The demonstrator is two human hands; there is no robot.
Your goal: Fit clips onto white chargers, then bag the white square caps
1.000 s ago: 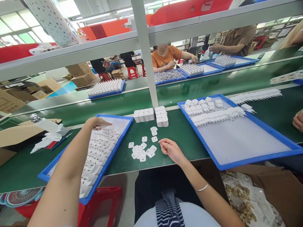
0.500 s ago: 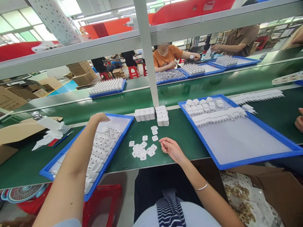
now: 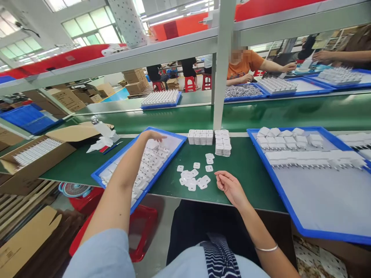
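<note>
Head view: the right hand (image 3: 230, 185) rests on the green table (image 3: 246, 166), fingers loosely curled and holding nothing, just beside a scatter of small white square parts (image 3: 193, 178). Farther off, the left hand (image 3: 153, 136) reaches over the blue tray (image 3: 136, 143) of white pieces, fingers extended; any grasp cannot be told.
</note>
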